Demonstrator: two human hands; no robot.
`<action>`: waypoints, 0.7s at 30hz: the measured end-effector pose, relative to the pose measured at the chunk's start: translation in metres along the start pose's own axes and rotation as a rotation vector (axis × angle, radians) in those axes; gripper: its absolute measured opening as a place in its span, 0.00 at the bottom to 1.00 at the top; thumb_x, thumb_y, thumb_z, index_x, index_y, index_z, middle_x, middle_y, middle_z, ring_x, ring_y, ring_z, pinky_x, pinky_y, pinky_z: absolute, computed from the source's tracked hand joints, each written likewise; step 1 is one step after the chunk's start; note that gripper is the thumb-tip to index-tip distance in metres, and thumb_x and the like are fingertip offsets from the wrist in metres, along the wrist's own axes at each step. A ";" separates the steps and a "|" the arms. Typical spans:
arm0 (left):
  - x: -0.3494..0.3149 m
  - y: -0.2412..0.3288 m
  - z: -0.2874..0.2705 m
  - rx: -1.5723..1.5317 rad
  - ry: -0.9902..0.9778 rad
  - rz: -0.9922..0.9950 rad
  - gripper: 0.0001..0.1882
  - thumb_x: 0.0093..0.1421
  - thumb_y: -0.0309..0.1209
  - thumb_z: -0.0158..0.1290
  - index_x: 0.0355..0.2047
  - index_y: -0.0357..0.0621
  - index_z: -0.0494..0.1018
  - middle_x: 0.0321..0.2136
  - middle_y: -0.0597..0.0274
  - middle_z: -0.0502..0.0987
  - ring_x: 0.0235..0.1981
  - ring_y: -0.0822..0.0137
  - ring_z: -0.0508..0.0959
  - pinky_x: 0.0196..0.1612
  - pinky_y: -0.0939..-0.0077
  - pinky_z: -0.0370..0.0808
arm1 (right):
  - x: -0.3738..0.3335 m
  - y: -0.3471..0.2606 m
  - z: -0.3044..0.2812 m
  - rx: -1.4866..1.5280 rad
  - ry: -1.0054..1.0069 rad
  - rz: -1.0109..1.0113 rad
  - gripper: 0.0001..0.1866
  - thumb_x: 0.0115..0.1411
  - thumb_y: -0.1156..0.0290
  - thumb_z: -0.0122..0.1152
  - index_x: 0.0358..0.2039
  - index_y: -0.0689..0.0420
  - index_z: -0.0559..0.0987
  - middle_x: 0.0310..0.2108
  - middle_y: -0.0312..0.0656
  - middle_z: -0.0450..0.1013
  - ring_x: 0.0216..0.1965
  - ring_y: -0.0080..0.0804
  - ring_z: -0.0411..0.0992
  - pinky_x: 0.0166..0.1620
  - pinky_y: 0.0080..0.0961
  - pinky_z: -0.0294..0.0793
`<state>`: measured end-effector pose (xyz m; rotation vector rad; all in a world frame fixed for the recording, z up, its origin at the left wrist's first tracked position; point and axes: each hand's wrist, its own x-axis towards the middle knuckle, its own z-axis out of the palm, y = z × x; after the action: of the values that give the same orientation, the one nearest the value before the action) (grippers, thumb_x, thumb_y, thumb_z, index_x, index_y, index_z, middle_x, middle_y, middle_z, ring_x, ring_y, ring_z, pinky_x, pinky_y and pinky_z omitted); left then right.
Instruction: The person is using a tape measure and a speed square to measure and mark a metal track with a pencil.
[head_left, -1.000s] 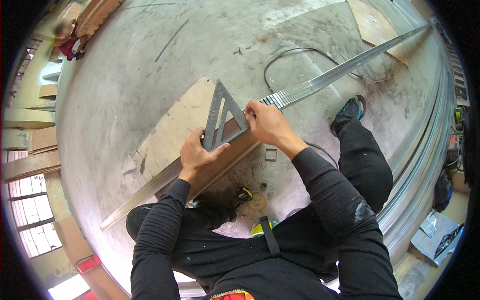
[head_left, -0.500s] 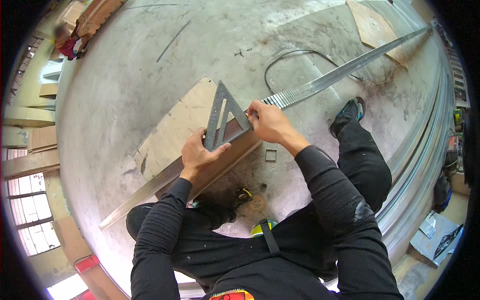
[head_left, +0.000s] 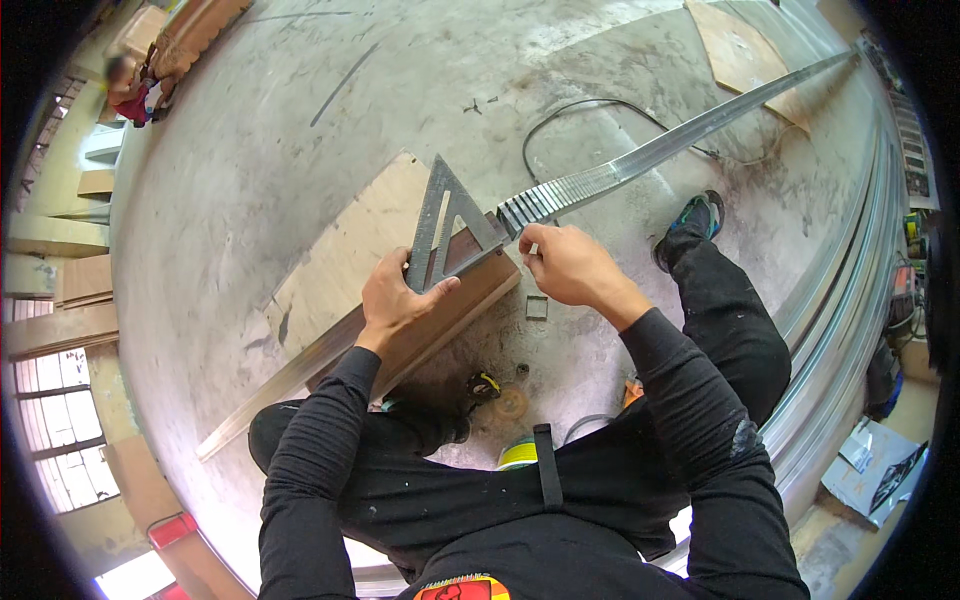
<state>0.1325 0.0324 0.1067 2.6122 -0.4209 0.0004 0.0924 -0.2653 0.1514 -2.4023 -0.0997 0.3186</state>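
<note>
My left hand (head_left: pixel 392 298) grips a dark triangular speed square (head_left: pixel 426 228), thumb on its near edge and fingers at its left side. The square lies over a long metal channel (head_left: pixel 655 150), whose stretch just right of the square is cut with many close cross slots. Under them is a brown wooden block (head_left: pixel 450 312). My right hand (head_left: pixel 578 266) hovers just right of the block's end, near the slotted stretch, with its fingers curled and pinched together. Whatever those fingers hold, if anything, is hidden.
A pale plywood sheet (head_left: pixel 345 240) lies beyond the block. On the floor near my legs are a tape measure (head_left: pixel 484 386) and a small square metal piece (head_left: pixel 537 307). A black cable (head_left: pixel 540 128) curves behind the channel. Long metal profiles (head_left: pixel 835 300) lie at right. Another person (head_left: pixel 130 95) sits far left.
My right hand has drawn back from the square's right corner, toward the right and slightly nearer me. My left hand still holds the square in about the same place.
</note>
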 end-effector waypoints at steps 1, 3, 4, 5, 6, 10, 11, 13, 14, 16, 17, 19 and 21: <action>0.001 0.001 0.000 -0.008 0.017 0.004 0.44 0.45 0.69 0.68 0.43 0.37 0.80 0.34 0.52 0.83 0.37 0.53 0.84 0.41 0.62 0.79 | 0.001 -0.001 0.000 0.014 0.023 -0.009 0.10 0.62 0.70 0.59 0.42 0.58 0.81 0.33 0.55 0.82 0.39 0.58 0.80 0.44 0.49 0.78; 0.002 0.003 0.000 -0.018 0.008 0.000 0.43 0.45 0.68 0.69 0.42 0.38 0.80 0.34 0.52 0.83 0.37 0.54 0.84 0.41 0.63 0.79 | 0.002 -0.003 0.001 0.031 0.048 -0.015 0.10 0.63 0.70 0.59 0.42 0.58 0.81 0.33 0.55 0.81 0.39 0.58 0.80 0.43 0.49 0.78; 0.002 0.004 -0.001 -0.028 0.001 -0.007 0.43 0.45 0.68 0.69 0.42 0.38 0.80 0.34 0.53 0.83 0.36 0.55 0.83 0.41 0.63 0.79 | 0.003 -0.004 0.001 0.064 0.085 -0.011 0.10 0.63 0.69 0.59 0.42 0.58 0.81 0.32 0.56 0.81 0.38 0.58 0.79 0.43 0.49 0.77; 0.002 0.004 -0.001 -0.027 -0.001 -0.005 0.43 0.45 0.68 0.69 0.42 0.38 0.80 0.34 0.53 0.83 0.36 0.55 0.83 0.41 0.63 0.79 | 0.004 -0.006 0.001 0.098 0.123 -0.006 0.10 0.64 0.68 0.59 0.42 0.59 0.80 0.32 0.57 0.80 0.37 0.59 0.79 0.42 0.49 0.77; 0.002 0.005 -0.002 -0.021 -0.003 -0.006 0.42 0.45 0.68 0.69 0.42 0.38 0.80 0.33 0.53 0.83 0.36 0.55 0.83 0.40 0.63 0.79 | 0.005 -0.006 0.001 0.100 0.124 -0.004 0.10 0.64 0.68 0.59 0.42 0.59 0.80 0.32 0.57 0.80 0.37 0.59 0.79 0.42 0.49 0.77; 0.001 0.006 -0.003 -0.008 0.009 0.001 0.42 0.45 0.68 0.69 0.41 0.39 0.80 0.32 0.54 0.82 0.35 0.55 0.83 0.40 0.64 0.79 | 0.009 -0.006 0.004 0.126 0.146 -0.023 0.10 0.65 0.68 0.60 0.43 0.59 0.79 0.31 0.57 0.80 0.36 0.59 0.79 0.41 0.49 0.77; 0.001 0.007 -0.003 -0.007 0.007 0.003 0.42 0.45 0.68 0.69 0.41 0.39 0.80 0.32 0.54 0.82 0.35 0.55 0.83 0.40 0.64 0.79 | 0.010 -0.005 0.006 0.139 0.155 -0.030 0.10 0.65 0.68 0.60 0.44 0.58 0.79 0.31 0.56 0.80 0.36 0.59 0.79 0.41 0.49 0.77; 0.000 0.009 -0.004 -0.018 0.004 -0.010 0.42 0.46 0.68 0.69 0.41 0.39 0.80 0.32 0.54 0.82 0.35 0.56 0.83 0.39 0.64 0.79 | 0.011 -0.004 0.009 0.154 0.153 -0.027 0.10 0.65 0.67 0.60 0.44 0.58 0.79 0.30 0.56 0.80 0.36 0.59 0.80 0.41 0.48 0.77; 0.000 0.008 -0.003 -0.017 0.002 -0.010 0.42 0.46 0.68 0.69 0.41 0.39 0.80 0.32 0.54 0.82 0.35 0.56 0.83 0.39 0.64 0.79 | 0.012 -0.004 0.011 0.167 0.149 -0.027 0.11 0.65 0.67 0.60 0.44 0.58 0.79 0.30 0.56 0.81 0.36 0.59 0.80 0.41 0.48 0.77; 0.001 0.008 -0.003 -0.010 -0.001 -0.014 0.43 0.46 0.69 0.69 0.42 0.39 0.80 0.32 0.54 0.82 0.35 0.55 0.83 0.40 0.63 0.79 | 0.013 -0.003 0.012 0.165 0.146 -0.029 0.11 0.65 0.67 0.60 0.44 0.59 0.79 0.30 0.56 0.81 0.36 0.58 0.80 0.41 0.48 0.77; 0.001 0.007 -0.003 -0.009 -0.002 -0.014 0.43 0.46 0.69 0.69 0.42 0.39 0.80 0.32 0.54 0.82 0.35 0.55 0.83 0.40 0.63 0.79 | 0.014 -0.002 0.013 0.161 0.143 -0.033 0.11 0.65 0.67 0.61 0.44 0.59 0.79 0.30 0.56 0.81 0.36 0.58 0.80 0.41 0.47 0.77; 0.001 0.007 -0.003 -0.016 -0.004 -0.018 0.43 0.45 0.69 0.68 0.42 0.38 0.80 0.32 0.53 0.82 0.35 0.55 0.83 0.40 0.63 0.79 | 0.016 -0.002 0.014 0.167 0.141 -0.035 0.11 0.65 0.68 0.61 0.44 0.60 0.79 0.30 0.56 0.81 0.36 0.58 0.80 0.41 0.47 0.78; 0.001 0.007 -0.003 -0.011 -0.004 -0.019 0.44 0.45 0.69 0.69 0.42 0.38 0.80 0.32 0.53 0.82 0.35 0.55 0.83 0.40 0.63 0.79 | 0.016 -0.002 0.015 0.173 0.139 -0.037 0.11 0.65 0.68 0.61 0.44 0.60 0.79 0.30 0.56 0.81 0.36 0.58 0.80 0.41 0.47 0.78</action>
<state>0.1316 0.0278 0.1125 2.6054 -0.3958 -0.0131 0.1044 -0.2519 0.1385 -2.2409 -0.0516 0.1364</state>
